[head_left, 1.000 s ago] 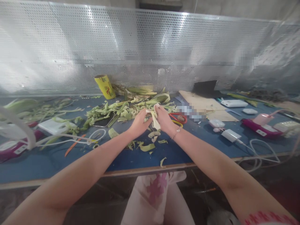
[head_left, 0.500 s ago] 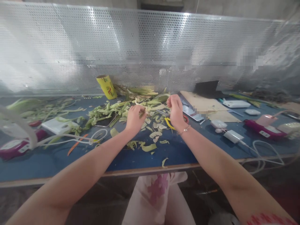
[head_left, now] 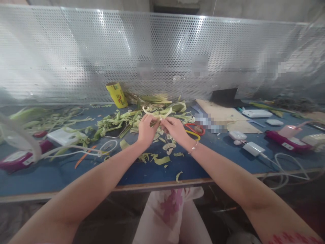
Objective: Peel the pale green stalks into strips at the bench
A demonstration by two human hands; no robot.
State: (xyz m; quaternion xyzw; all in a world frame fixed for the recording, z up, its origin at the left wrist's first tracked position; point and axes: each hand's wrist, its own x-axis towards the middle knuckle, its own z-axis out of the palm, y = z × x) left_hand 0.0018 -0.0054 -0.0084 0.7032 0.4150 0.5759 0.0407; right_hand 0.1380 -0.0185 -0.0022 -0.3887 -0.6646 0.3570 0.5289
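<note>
Over the middle of the table, my left hand (head_left: 148, 130) pinches a pale green bundle of leaf strips (head_left: 157, 114) that look like corn husk. Its upper strips curl out to both sides. My right hand (head_left: 175, 130) meets it from the right, thumb and fingers closed on the same bundle at its base; the exact grip is partly hidden. Behind and left of my hands lies a heap of green husk strips (head_left: 111, 122). Cut pale scraps (head_left: 161, 160) are scattered below. Scissors with red and yellow handles (head_left: 195, 130) lie just right of my right hand.
A yellow tube (head_left: 116, 95) leans near the perforated metal panel (head_left: 162, 44). Brown cardboard (head_left: 228, 117) lies at the right, beside a white charger (head_left: 254, 149), its cable and a purple power strip (head_left: 288, 141). A white box (head_left: 64, 136) and another purple strip (head_left: 19, 161) are at the left.
My right hand has come down and left, from beside the scissors to the husk bundle in my left hand. The scissors' handles now show more fully. Two curling strips now stand out above my fingers.
</note>
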